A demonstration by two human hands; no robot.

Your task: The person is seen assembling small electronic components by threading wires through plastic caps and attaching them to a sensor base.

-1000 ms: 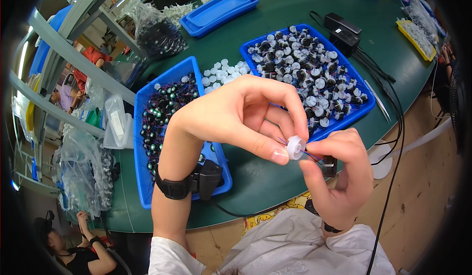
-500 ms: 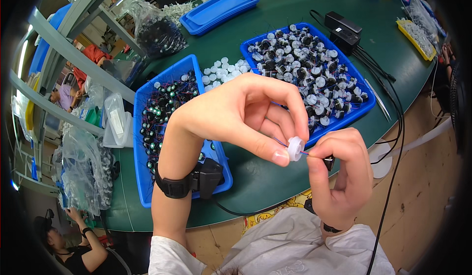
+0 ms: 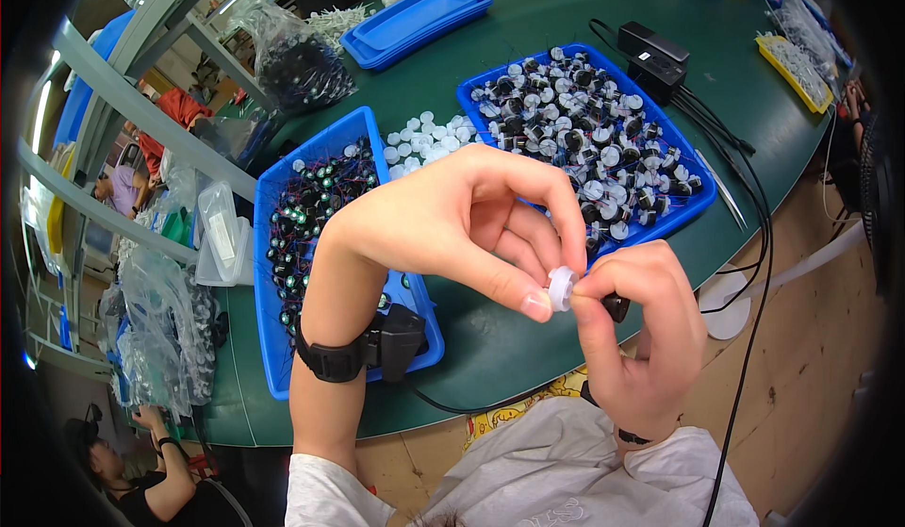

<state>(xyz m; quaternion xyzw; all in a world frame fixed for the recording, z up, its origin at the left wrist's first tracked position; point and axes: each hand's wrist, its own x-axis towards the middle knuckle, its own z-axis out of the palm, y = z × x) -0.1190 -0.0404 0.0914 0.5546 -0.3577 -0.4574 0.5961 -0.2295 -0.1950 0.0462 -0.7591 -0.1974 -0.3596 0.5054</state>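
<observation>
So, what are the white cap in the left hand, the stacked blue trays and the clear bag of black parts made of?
White cap: probably plastic, satin finish, going by its milky look.
Blue trays: likely moulded plastic, softly shiny, with even colour and rounded corners.
Clear bag: seemingly thin plastic film, glossy, since it is crinkled and see-through.

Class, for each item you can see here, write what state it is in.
White round plastic piece, held
Left hand, closed on that piece
Right hand, pinched shut beside that piece
Small glossy black piece, partly hidden by the right hand
Left blue rectangular plastic tray, partly filled
Right blue rectangular plastic tray, heaped full
Shallow blue plastic trays, stacked
Black wristband, fastened
</observation>
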